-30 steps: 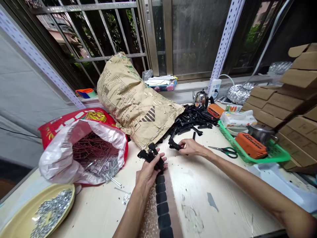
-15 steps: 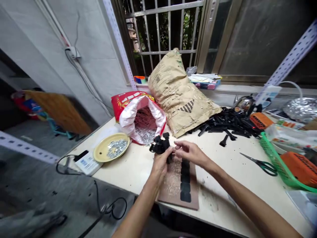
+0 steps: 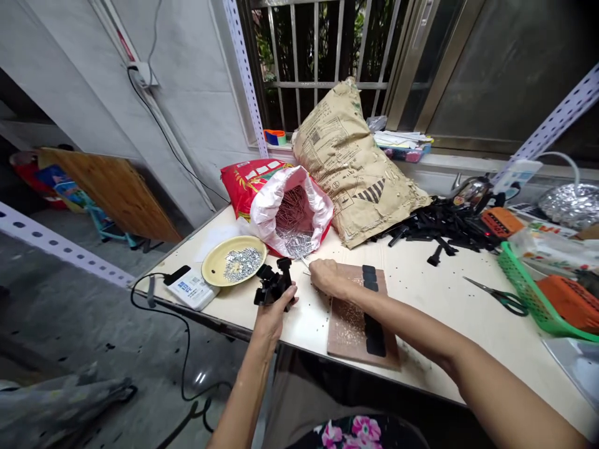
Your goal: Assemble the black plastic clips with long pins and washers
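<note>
My left hand point(image 3: 274, 315) is closed around a bunch of black plastic pieces point(image 3: 275, 284), held up at the front of the table. Over the table, near the mouth of the red and white bag point(image 3: 264, 206), my right hand point(image 3: 325, 277) is curled shut, its fingertips turned away from view. A thin pale stick-like bit point(image 3: 305, 263) shows beside its knuckles; whether the hand grips it is unclear. Reddish thin rods point(image 3: 291, 209) and silvery pins point(image 3: 296, 242) lie inside the bag. Below my right wrist is a brown board point(image 3: 346, 337) bearing a row of black pads point(image 3: 374, 337).
A yellow dish point(image 3: 210, 274) of small metal pieces stands left of the bag, by a white box point(image 3: 191, 288). Behind leans a big paper sack point(image 3: 350, 168). Black parts point(image 3: 449, 227), scissors point(image 3: 500, 298) and a green basket point(image 3: 519, 280) lie to the right.
My hands have come apart. The left has shifted left with the black pieces, and the right has left them and closed near the bag's mouth. The view has turned slightly.
</note>
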Demonstrator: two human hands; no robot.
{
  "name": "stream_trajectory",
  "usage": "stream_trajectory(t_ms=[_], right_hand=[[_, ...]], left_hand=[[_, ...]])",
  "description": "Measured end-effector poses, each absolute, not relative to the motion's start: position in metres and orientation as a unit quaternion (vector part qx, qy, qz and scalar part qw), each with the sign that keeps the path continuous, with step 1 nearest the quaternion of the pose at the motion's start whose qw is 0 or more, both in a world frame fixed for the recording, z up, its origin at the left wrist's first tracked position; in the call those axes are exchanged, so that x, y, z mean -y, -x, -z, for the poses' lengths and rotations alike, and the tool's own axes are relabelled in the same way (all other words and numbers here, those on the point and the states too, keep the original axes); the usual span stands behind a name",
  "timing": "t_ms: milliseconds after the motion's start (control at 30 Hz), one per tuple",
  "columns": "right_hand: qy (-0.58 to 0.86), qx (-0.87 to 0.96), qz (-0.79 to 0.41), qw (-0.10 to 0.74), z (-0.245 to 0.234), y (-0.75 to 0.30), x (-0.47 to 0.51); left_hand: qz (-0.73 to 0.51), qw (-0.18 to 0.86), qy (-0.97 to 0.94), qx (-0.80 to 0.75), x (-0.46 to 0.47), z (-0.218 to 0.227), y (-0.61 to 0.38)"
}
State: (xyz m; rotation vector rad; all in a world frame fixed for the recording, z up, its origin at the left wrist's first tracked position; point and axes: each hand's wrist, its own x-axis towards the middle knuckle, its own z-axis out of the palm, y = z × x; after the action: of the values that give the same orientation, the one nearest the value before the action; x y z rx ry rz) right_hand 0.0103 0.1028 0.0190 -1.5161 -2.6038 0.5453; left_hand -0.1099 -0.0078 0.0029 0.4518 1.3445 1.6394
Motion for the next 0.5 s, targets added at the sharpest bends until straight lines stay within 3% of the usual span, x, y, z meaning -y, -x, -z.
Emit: stream_trajectory(t_ms=[100,233,300,400,500], right_hand=[[0.49,0.85,-0.171,0.086,-0.037,-0.018,-0.106],[0.396,0.798,-0.25,0.38,-0.069,-0.033,-0.103],[0.344,0.757,-0.283,0.479,-0.081,-0.035,-0.096],[0.307,0.741,-0.306,0.513,-0.087,-0.031,-0.084],[0.289,0.764,-0.312,0.485,-0.082,-0.027,-0.078]], left_hand=[[-0.674,0.47,-0.195,-0.536,0.006,0.005,0.112],[-0.663,0.448,-0.242,-0.548,0.005,0.009,0.111],[-0.653,0.446,-0.262,-0.554,0.004,0.009,0.108],[-0.643,0.435,-0.282,-0.564,0.0,0.005,0.103],[-0.629,0.427,-0.308,-0.572,-0.002,0.001,0.103]])
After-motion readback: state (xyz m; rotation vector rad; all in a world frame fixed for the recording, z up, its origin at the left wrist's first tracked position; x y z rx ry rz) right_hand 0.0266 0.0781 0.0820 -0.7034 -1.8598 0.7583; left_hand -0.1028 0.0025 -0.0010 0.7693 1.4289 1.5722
